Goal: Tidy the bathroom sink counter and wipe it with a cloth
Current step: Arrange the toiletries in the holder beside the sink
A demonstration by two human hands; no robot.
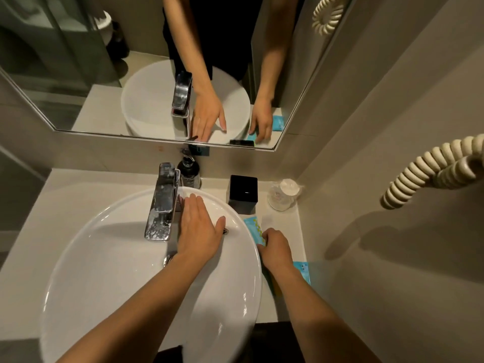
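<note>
A round white basin [110, 258] sits on the grey counter [285, 224] with a chrome tap [162, 203] at its back. My left hand [199, 231] lies flat and open inside the basin, fingers spread toward the tap. My right hand [276, 248] rests on the counter right of the basin, its fingers on a light blue packet [253, 226]. Whether it grips the packet is unclear. A second blue packet [302, 269] lies partly under my right forearm.
Behind the basin stand a dark soap pump bottle [189, 171], a black square holder [243, 192] and a covered glass [282, 195]. A coiled beige cord [429, 171] hangs on the right wall. The mirror [146, 74] above reflects the scene.
</note>
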